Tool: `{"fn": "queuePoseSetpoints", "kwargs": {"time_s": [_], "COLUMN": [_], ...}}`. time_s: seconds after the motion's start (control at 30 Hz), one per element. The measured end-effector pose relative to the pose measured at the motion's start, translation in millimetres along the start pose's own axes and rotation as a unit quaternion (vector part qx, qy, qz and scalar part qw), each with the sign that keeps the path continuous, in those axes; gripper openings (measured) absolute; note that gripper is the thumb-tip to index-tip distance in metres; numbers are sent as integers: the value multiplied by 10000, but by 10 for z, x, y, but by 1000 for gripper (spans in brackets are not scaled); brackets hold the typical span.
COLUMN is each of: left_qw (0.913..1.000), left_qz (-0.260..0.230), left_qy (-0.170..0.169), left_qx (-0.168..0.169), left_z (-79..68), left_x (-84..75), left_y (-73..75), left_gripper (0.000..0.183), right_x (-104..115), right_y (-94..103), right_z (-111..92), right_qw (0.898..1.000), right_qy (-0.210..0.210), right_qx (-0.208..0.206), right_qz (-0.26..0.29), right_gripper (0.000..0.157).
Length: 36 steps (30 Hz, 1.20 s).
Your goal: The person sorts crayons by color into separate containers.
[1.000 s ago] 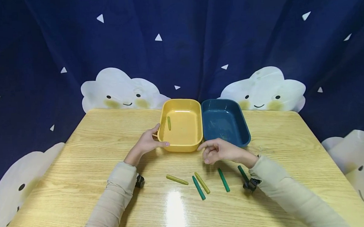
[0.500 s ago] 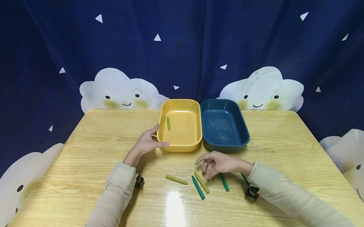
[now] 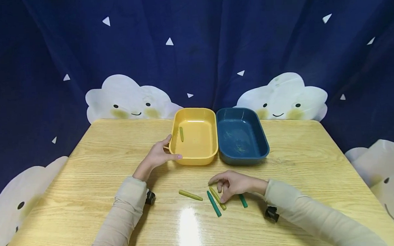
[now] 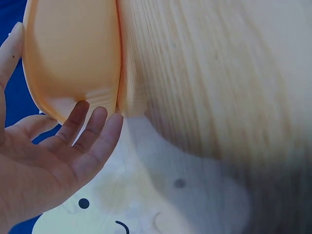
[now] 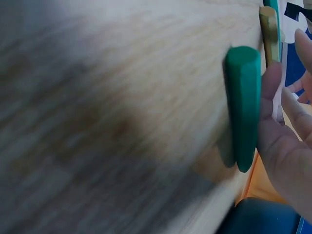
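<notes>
My left hand (image 3: pixel 158 154) rests at the near left corner of the yellow tray (image 3: pixel 195 161), thumb along the front rim and fingers by the left side. In the left wrist view its fingers (image 4: pixel 100 117) lie loosely bent, tips overlapping the tray's edge. My right hand (image 3: pixel 234 183) is low over an olive-yellow crayon (image 3: pixel 216 195); index finger and thumb stand apart, one near each end of it. A teal crayon (image 3: pixel 214 203) lies just left of that one. A green crayon (image 5: pixel 242 105) is beside the right thumb, partly hidden under the hand in the head view.
Another olive-yellow crayon (image 3: pixel 190 195) lies further left on the wooden table (image 3: pixel 118 141). One more crayon (image 3: pixel 181 134) is inside the yellow tray. A dark blue tray (image 3: pixel 245 160) stands close against its right side, before a blue curtain (image 3: pixel 197 46).
My right hand has moved from the blue tray's front edge toward me, down over the olive-yellow crayon. It now covers part of the green crayons. My left hand stays at the yellow tray.
</notes>
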<state>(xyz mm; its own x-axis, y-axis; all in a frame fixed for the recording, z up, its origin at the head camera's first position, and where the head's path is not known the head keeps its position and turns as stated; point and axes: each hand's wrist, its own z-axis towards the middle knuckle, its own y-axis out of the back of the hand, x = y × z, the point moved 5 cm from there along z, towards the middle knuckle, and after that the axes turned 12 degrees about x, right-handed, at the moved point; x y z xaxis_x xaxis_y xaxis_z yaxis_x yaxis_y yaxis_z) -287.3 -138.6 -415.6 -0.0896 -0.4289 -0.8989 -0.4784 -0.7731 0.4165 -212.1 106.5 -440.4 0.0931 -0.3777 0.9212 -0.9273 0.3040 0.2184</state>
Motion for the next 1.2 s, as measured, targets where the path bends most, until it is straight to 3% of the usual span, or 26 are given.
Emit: {"fn": "queuePoseSetpoints", "kwargs": {"time_s": [0.3, 0.43, 0.93, 1.2], "left_qw": [10000, 9999, 10000, 10000], "left_qz": [-91, -125, -42, -38], "left_qy": [10, -8, -28, -16], "left_qx": [-20, 18, -45, -19], "left_z": [-44, -46, -25, -3], "left_x": [4, 10, 7, 10], "left_y": [32, 36, 12, -4], "left_gripper": [96, 97, 96, 98], "right_x": [66, 62, 142, 116], "right_y": [-49, -70, -168, -82], "right_z": [48, 49, 8, 8], "right_qw": [9946, 9938, 9978, 9992], "right_qy": [-141, -197, 54, 366], "right_qx": [65, 54, 203, 2], "right_qz": [-1025, -1094, -630, 155], "right_gripper": [63, 61, 49, 50]}}
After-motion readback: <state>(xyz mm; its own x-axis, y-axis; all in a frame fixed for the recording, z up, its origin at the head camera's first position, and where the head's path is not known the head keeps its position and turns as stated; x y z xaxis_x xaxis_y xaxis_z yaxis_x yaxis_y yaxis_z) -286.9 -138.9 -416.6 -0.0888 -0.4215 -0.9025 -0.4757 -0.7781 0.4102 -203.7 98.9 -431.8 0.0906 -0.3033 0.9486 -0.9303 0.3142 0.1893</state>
